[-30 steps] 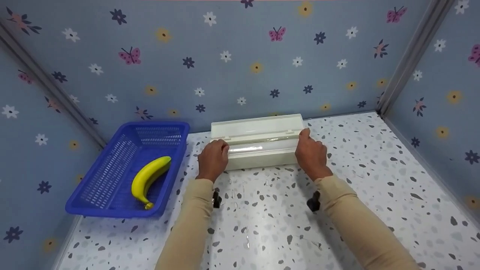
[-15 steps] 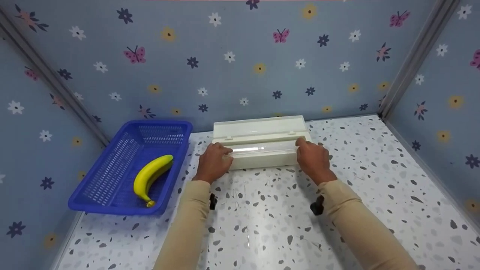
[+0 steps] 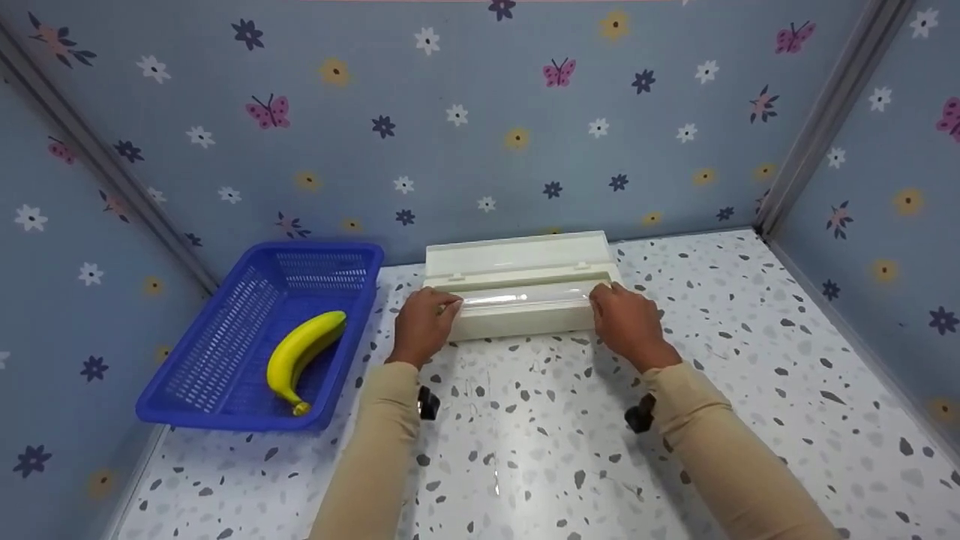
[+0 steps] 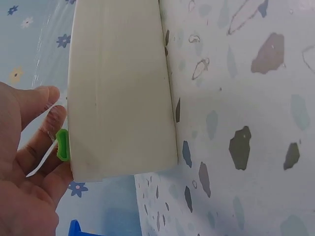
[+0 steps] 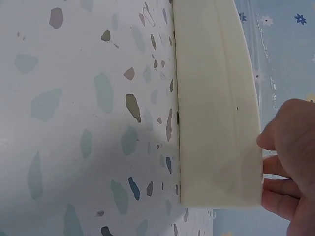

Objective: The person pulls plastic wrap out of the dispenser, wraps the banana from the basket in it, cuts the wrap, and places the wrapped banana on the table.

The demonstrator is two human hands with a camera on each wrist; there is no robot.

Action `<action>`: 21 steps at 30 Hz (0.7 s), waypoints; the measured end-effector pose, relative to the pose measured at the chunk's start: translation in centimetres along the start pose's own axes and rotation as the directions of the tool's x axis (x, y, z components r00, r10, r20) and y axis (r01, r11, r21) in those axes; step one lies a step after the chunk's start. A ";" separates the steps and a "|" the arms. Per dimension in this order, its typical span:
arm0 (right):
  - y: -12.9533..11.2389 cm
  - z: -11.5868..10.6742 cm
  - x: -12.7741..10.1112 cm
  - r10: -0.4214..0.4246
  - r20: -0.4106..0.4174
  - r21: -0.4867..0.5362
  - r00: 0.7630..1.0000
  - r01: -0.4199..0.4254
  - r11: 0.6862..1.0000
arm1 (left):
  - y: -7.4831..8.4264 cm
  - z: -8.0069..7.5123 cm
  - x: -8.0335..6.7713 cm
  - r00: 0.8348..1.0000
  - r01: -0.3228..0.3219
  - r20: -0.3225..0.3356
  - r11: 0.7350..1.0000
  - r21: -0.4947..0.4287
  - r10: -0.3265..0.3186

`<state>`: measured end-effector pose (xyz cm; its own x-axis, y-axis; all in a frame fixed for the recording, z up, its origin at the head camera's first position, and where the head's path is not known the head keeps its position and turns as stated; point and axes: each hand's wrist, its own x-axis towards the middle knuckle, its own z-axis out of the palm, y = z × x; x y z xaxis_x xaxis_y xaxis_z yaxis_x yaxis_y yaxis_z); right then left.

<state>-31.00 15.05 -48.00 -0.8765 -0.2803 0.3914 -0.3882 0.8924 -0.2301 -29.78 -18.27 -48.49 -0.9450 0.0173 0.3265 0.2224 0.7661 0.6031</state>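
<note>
A white cling film dispenser [image 3: 525, 324] lies on the speckled tabletop, its lid [image 3: 517, 253] tipped back toward the wall. Clear cling film [image 3: 495, 298] stretches along its top between both hands. At the left end, my left hand [image 3: 421, 326] pinches the film's edge between thumb and index finger. The left wrist view shows a small green piece [image 4: 62, 145] at the box edge beside those fingers. My right hand [image 3: 628, 324] grips the film at the right end, thumb and curled fingers right at the box edge; its exact pinch is partly hidden in the right wrist view.
Left of the dispenser stands a blue plastic basket [image 3: 225, 425] with a yellow banana [image 3: 300, 356] in it. A blue flower-patterned wall [image 3: 465, 157] rises close behind the box, with side walls at left and right.
Both hands were higher on the film and have come down nearer the box's front edge. The left fingers, spread half a second ago, now pinch the film. The view has shifted slightly.
</note>
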 end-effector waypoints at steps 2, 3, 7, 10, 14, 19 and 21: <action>0.1 0.0 -0.1 0.020 -0.005 0.032 1.000 -0.020 0.999 | 0.0 -0.1 -0.1 1.000 0.002 0.000 0.999 -0.033 -0.002; 0.1 -0.1 -0.1 0.028 -0.009 0.047 1.000 -0.028 0.999 | -0.1 -0.1 -0.1 1.000 0.001 0.000 0.999 -0.049 -0.001; 0.0 -0.1 -0.1 0.053 -0.005 0.082 0.999 -0.052 0.995 | -0.3 -0.2 -0.3 1.000 0.022 -0.009 0.994 -0.110 -0.023; -0.2 -0.2 0.0 0.071 0.018 0.103 0.997 -0.072 0.992 | -0.1 -0.4 -0.4 0.998 0.049 -0.027 0.989 -0.141 -0.054; -0.5 -0.3 -0.1 0.084 0.027 0.145 0.996 -0.087 0.986 | 0.2 -0.2 -0.4 0.996 0.055 -0.058 0.986 -0.157 -0.064; -0.7 0.0 -0.7 0.102 -0.036 0.207 0.994 -0.093 0.974 | 0.6 0.4 -0.7 0.995 0.006 -0.095 0.994 -0.106 -0.016; -0.9 0.5 -0.8 0.100 -0.074 0.221 0.992 -0.082 0.972 | 0.7 0.4 -1.0 0.991 0.001 -0.132 0.998 -0.055 -0.008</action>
<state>-30.06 14.31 -48.56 -0.8876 -0.1627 0.4309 -0.3684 0.8123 -0.4522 -28.76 -17.46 -48.71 -0.9068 -0.0742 0.4151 0.2343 0.7297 0.6423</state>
